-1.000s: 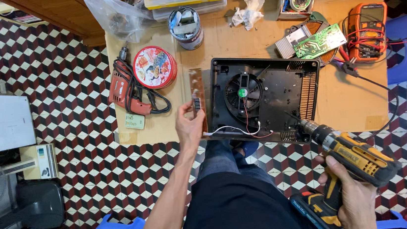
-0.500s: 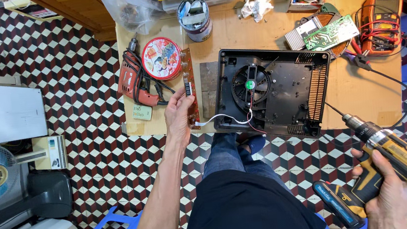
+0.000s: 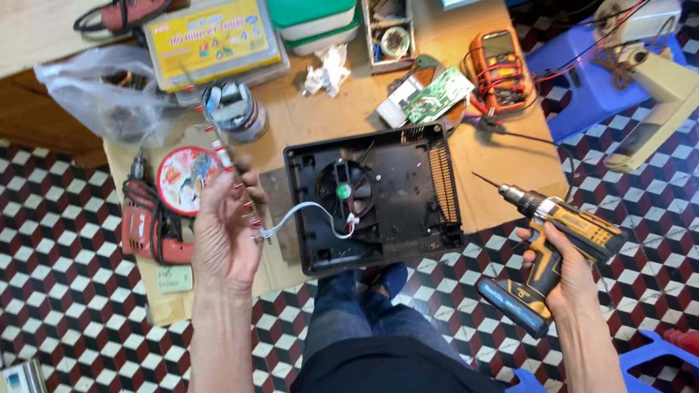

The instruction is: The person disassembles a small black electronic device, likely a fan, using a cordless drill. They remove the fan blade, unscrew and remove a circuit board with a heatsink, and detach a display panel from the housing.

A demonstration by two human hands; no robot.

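Above a cluttered table (image 3: 503,190), hands apart: left hand (image 3: 225,234) grips a narrow strip (image 3: 232,178), right hand (image 3: 565,265) a drill (image 3: 554,241).

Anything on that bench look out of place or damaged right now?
The black housing lies open with its fan exposed, overhanging the table's front edge. White wires trail from the fan to the narrow strip in the left hand. Nothing looks spilled or broken.

Two drills — one yellow cordless drill (image 3: 555,249), one red drill (image 3: 147,224) — one multimeter (image 3: 499,67), one round tin (image 3: 188,179).
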